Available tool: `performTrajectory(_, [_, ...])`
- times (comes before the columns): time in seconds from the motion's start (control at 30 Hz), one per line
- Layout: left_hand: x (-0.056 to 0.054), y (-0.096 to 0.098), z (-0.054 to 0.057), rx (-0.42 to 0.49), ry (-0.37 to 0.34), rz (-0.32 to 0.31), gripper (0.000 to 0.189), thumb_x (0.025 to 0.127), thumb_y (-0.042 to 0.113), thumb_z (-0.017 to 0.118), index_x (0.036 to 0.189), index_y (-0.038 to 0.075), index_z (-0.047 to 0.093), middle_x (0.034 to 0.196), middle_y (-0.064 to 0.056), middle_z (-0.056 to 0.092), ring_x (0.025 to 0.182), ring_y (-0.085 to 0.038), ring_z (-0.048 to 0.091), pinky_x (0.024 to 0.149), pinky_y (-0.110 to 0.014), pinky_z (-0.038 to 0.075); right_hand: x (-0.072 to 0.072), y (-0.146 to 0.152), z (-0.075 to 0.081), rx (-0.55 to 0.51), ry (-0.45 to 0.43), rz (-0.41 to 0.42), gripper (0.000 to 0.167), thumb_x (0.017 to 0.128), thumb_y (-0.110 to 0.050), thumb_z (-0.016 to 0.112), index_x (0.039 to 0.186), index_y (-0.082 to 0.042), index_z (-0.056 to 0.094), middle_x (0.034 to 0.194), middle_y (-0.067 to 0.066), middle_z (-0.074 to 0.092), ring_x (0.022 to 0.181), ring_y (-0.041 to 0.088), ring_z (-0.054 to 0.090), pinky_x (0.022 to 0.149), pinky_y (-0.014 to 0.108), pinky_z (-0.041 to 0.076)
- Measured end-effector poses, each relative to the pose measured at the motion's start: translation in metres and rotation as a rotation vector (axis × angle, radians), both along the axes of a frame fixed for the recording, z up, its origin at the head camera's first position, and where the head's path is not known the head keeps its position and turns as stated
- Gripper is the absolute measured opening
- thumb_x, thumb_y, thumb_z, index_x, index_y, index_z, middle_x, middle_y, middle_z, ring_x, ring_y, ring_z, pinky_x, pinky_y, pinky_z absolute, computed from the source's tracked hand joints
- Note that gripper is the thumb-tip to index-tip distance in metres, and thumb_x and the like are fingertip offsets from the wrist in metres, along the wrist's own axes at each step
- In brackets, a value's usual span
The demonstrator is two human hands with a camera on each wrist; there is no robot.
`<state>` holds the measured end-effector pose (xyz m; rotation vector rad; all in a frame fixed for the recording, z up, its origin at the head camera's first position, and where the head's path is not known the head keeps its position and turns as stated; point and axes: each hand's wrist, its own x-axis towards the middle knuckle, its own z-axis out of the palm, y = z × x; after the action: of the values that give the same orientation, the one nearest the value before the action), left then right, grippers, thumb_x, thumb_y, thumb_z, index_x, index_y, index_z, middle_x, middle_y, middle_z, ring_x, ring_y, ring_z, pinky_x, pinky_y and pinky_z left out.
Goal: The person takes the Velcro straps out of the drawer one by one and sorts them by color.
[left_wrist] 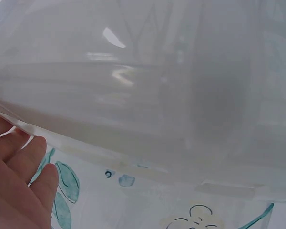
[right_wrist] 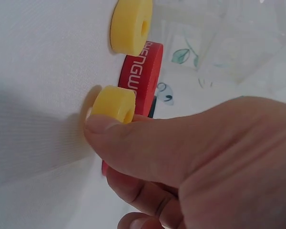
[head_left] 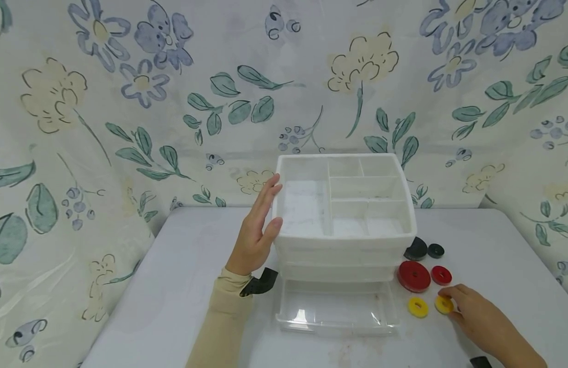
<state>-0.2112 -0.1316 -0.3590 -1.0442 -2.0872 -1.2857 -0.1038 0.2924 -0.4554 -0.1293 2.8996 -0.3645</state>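
In the head view my left hand [head_left: 252,236] rests against the left side of a white storage box [head_left: 345,245], its fingers extended along the upper rim. The left wrist view shows the fingers [left_wrist: 28,157] at the edge of the box's pale, shiny wall [left_wrist: 109,86]. My right hand [head_left: 483,319] pinches a small yellow disc with a centre hole [head_left: 444,305] between thumb and fingers, low at the tabletop. A second yellow disc [head_left: 418,307] lies to its left. Behind them are a large red disc [head_left: 414,276], lettered on its rim [right_wrist: 138,71], and a smaller red disc [head_left: 441,275].
A clear drawer [head_left: 337,306] projects from the box's front. Open compartments [head_left: 366,188] divide the box's top. A large black disc [head_left: 416,249], partly hidden by the box, and a small black one [head_left: 435,250] lie at right. Floral sheeting [head_left: 247,122] hangs behind the white table [head_left: 191,250].
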Motion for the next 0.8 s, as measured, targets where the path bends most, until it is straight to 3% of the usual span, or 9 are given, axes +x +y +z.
performTrajectory(0.47, [0.001, 0.000, 0.002, 0.002, -0.005, 0.001, 0.058, 0.099, 0.015, 0.044, 0.154, 0.000, 0.033, 0.165, -0.009, 0.024, 0.153, -0.026, 0.020, 0.122, -0.042, 0.020, -0.002, 0.002, -0.008, 0.018, 0.001, 0.015, 0.039, 0.077, -0.004, 0.083, 0.111, 0.002, 0.066, 0.100, 0.012, 0.065, 0.091, 0.031, 0.063, 0.085, 0.054, 0.056])
performTrajectory(0.8, [0.001, -0.001, 0.002, -0.002, -0.010, 0.000, 0.058, 0.099, 0.015, 0.044, 0.155, 0.000, 0.033, 0.166, -0.009, 0.023, 0.152, -0.025, 0.020, 0.122, -0.042, 0.021, 0.004, 0.001, 0.005, 0.039, 0.053, 0.026, 0.048, 0.073, 0.001, 0.084, 0.117, 0.001, 0.065, 0.106, 0.020, 0.064, 0.089, 0.033, 0.063, 0.080, 0.053, 0.058])
